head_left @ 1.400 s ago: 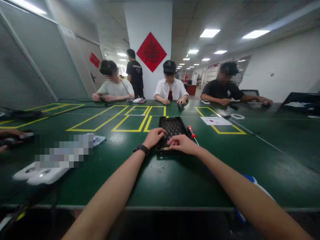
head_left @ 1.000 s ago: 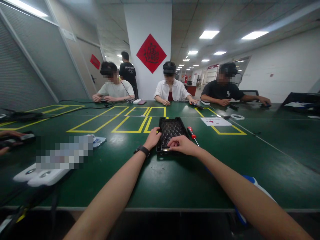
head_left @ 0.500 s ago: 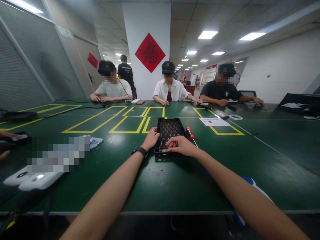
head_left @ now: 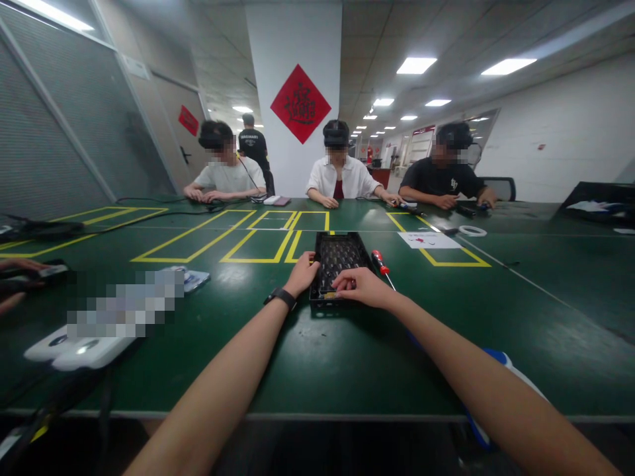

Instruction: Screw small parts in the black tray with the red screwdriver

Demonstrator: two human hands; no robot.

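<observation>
A black tray with a grid of small pockets lies on the green table straight ahead. My left hand, with a dark watch on the wrist, grips the tray's left edge. My right hand rests on the tray's near end with the fingertips pinched over a pocket; what they pinch is too small to make out. A red-handled screwdriver lies just right of the tray.
Three seated people work at the table's far side; another stands behind. White devices and cables lie at the left, where another person's hand shows. A white sheet and tape roll lie far right. Yellow lines mark the table.
My left hand slid from on top of the tray to its left edge. The right hand stays pinched at the tray's near end. The standing person behind walked away.
</observation>
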